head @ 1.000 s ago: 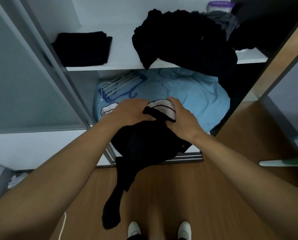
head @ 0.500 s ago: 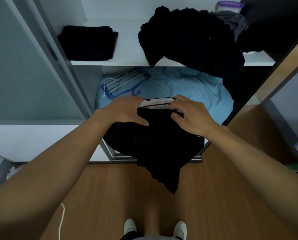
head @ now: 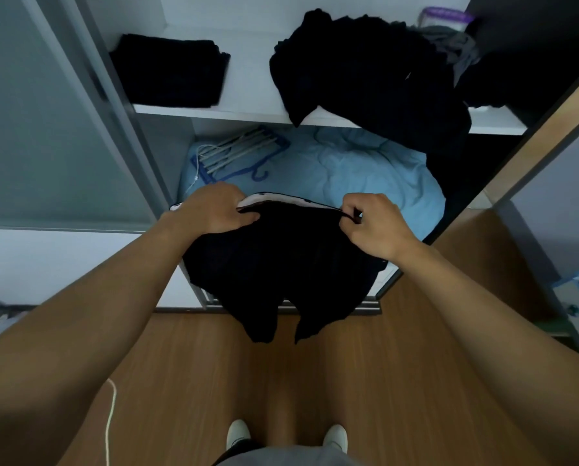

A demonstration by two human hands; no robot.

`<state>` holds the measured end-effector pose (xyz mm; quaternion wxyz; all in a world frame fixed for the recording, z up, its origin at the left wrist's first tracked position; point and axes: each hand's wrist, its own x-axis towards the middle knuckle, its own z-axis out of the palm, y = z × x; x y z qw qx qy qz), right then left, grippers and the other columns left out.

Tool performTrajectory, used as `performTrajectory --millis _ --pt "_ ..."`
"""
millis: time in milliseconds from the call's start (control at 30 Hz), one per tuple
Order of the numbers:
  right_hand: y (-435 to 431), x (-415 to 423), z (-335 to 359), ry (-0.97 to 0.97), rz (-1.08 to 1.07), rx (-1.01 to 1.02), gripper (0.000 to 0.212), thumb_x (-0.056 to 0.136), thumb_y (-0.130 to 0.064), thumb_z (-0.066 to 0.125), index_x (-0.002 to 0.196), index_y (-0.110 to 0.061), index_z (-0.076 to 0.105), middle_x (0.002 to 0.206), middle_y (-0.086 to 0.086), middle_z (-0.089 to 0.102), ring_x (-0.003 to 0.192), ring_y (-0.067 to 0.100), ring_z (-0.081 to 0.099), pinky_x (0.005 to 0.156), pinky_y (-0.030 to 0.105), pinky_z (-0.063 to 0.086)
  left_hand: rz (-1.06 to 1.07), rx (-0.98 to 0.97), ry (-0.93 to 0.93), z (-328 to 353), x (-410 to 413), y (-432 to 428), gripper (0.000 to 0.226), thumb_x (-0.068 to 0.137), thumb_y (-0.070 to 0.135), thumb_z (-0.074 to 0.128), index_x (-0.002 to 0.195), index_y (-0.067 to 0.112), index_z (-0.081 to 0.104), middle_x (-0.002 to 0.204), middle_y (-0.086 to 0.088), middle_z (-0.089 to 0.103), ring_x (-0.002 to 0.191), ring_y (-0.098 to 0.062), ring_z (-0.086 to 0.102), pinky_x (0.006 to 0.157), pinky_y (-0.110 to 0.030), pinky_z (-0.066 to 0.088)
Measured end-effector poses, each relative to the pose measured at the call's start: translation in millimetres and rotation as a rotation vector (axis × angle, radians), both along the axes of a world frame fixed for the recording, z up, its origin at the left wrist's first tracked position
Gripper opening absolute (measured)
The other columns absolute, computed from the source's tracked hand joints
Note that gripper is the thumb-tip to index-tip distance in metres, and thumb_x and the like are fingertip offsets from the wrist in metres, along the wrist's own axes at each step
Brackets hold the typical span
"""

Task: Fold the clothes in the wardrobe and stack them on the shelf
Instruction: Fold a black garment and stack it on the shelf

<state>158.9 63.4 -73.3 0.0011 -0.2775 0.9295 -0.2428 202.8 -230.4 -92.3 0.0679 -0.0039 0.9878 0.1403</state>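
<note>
the two hands have drawn apart along the top edge of the black garment (head: 281,260) at the centre of the frame. a second ago they sat bunched close together on a crumpled white waistband (head: 281,199), with one long tail of cloth dangling towards the floor. now the band runs stretched almost straight between them, and the cloth below hangs wider and shorter, ending in two points above the wooden floor (head: 399,381).

the left hand (head: 214,210) grips the left end of the band, fingers curled over the cloth. the right hand (head: 375,227) pinches the right end between thumb and bent fingers. the garment is held in the air in front of the lower compartment, over the near edge of the blue bedding (head: 365,173). whether it rests on the bedding i cannot tell.

this looks like the opening-out step: the piece is squared up by its waist so it can be folded. it is not folded yet. on the white shelf (head: 247,79) in the upper part of the frame, a folded black stack (head: 170,75) sits at upper left. a loose heap of dark clothes (head: 365,72) at upper centre and right spills over the shelf edge, so much of the task seems left.
</note>
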Motion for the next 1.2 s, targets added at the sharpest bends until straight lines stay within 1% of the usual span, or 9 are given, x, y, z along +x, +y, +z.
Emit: performTrajectory --millis 100,233,367,500,667,767,867,1067,1200 --pt "-9.1 1.8 4.5 -0.023 -0.014 -0.123 0.03 0.084 -0.005 0.059 0.063 -0.018 0.043 0.066 0.005 0.055 0.068 0.026 0.055 0.066 0.041 0.047 0.029 -0.083 -0.051 -1.7 -1.0 0.6 0.044 0.083 0.062 0.065 0.104 0.024 0.065 0.105 0.0 0.068 0.099 -0.024 0.063 0.089 -0.042 0.051" --pt "-21.4 4.4 14.2 -0.07 -0.037 -0.247 0.023 0.084 -0.004 0.06 0.065 -0.01 0.049 0.071 0.01 0.059 0.066 0.019 0.053 0.062 0.035 0.045 0.049 -0.113 -0.013 -10.9 0.1 20.1 0.087 0.068 0.069 0.075 0.142 0.039 0.04 0.131 0.004 0.062 0.119 -0.026 0.059 0.093 -0.039 0.043" --pt "-28.8 8.0 22.6 -0.02 -0.047 -0.201 0.018 0.083 -0.013 0.06 0.067 -0.012 0.052 0.07 0.004 0.059 0.071 0.023 0.057 0.064 0.038 0.046 0.112 -0.115 0.058 -31.2 -3.2 49.6 0.038 0.086 0.058 0.063 0.092 0.021 0.059 0.097 -0.006 0.066 0.093 -0.031 0.064 0.071 -0.033 0.038" --pt "-2.7 1.9 17.7 0.036 -0.13 0.018 0.013 0.086 -0.025 0.061 0.074 -0.021 0.056 0.076 -0.005 0.062 0.078 0.02 0.06 0.07 0.037 0.049 0.173 0.337 -0.065 -20.8 -8.4 52.2 0.032 0.092 0.025 0.064 0.063 0.017 0.053 0.065 0.001 0.053 0.068 -0.021 0.054 0.055 -0.027 0.037" --pt "15.3 8.2 -11.6 -0.137 -0.277 -0.023 0.005 0.09 -0.03 0.063 0.092 -0.025 0.061 0.095 -0.004 0.068 0.089 0.019 0.061 0.077 0.034 0.045 0.39 0.797 -0.147 -3.3 -14.8 72.3 0.019 0.09 0.006 0.057 0.101 0.016 0.069 0.07 -0.002 0.062 0.06 -0.014 0.056 0.041 -0.014 0.04" --pt "11.0 12.3 -21.7 -0.308 -0.341 -0.229 0.01 0.092 -0.021 0.062 0.102 -0.022 0.062 0.092 0.004 0.069 0.083 0.027 0.064 0.079 0.038 0.052 0.503 1.003 -0.206 -2.2 -16.1 87.1 0.021 0.089 0.004 0.054 0.098 0.017 0.067 0.06 0.001 0.067 0.049 -0.011 0.065 0.046 -0.016 0.048" --pt "3.1 16.5 -20.3 -0.318 -0.333 -0.392 0.027 0.092 -0.012 0.061 0.117 -0.02 0.068 0.07 -0.001 0.062 0.061 0.01 0.055 0.068 0.026 0.048 0.587 1.228 -0.233 1.3 -16.0 95.4 0.014 0.089 0.005 0.052 0.091 0.012 0.064 0.063 -0.003 0.073 0.054 -0.016 0.072 0.048 -0.021 0.053" --pt "-8.1 21.8 -14.8 -0.422 -0.302 -0.501 0.018 0.095 -0.012 0.059 0.1 -0.007 0.075 0.08 0.014 0.067 0.073 0.02 0.06 0.07 0.033 0.051 0.543 1.15 -0.217 1.4 -13.2 113.0 0.006 0.091 0.007 0.058 0.093 0.01 0.063 0.069 -0.009 0.075 0.057 -0.018 0.073 0.048 -0.022 0.054" --pt "-4.7 26.3 -13.5 -0.674 -0.21 -0.533 0.02 0.098 -0.028 0.062 0.112 -0.016 0.068 0.101 0.001 0.072 0.095 0.014 0.069 0.074 0.018 0.05 0.595 1.247 -0.155 1.8 -15.3 119.9 0.004 0.09 0.004 0.064 0.093 0.006 0.065 0.066 -0.008 0.074 0.055 -0.016 0.072 0.05 -0.023 0.056"
